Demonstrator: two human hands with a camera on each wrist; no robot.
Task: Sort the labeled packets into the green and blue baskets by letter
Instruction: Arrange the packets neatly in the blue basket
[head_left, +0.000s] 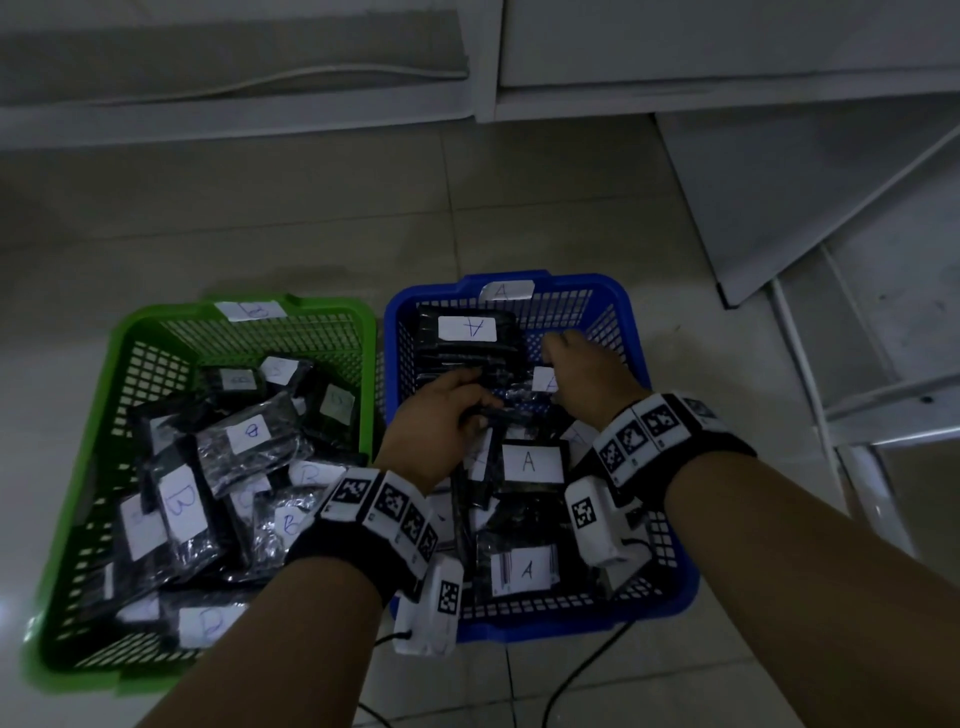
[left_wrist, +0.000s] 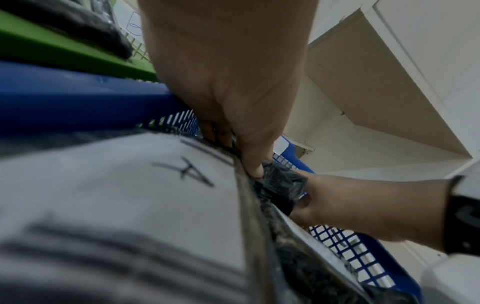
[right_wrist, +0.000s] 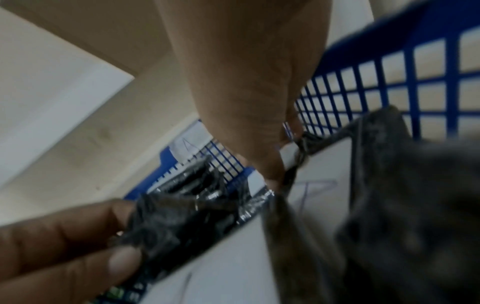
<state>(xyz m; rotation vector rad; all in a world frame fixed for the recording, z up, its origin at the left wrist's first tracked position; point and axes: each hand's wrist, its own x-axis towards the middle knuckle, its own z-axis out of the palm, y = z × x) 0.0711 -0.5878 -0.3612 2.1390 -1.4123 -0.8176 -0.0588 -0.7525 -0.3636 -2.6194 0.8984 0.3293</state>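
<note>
Inside blue plastic mesh basket (head_left: 631, 332), tagged "A": black plastic packets labelled "A" (head_left: 532, 461). Left hand (head_left: 441, 415) pinches one packet (head_left: 493, 374); right hand (head_left: 587, 374) grasps another's edge. Green basket (head_left: 119, 353) alongside holds "B" packets (head_left: 182, 506).

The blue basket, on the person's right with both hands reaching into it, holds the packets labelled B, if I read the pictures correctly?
Not quite: the blue basket holds packets labelled A, as the head view shows. The B packets lie in the green basket. The rest stands: it is on the right, with the left hand and right hand in it.
</note>
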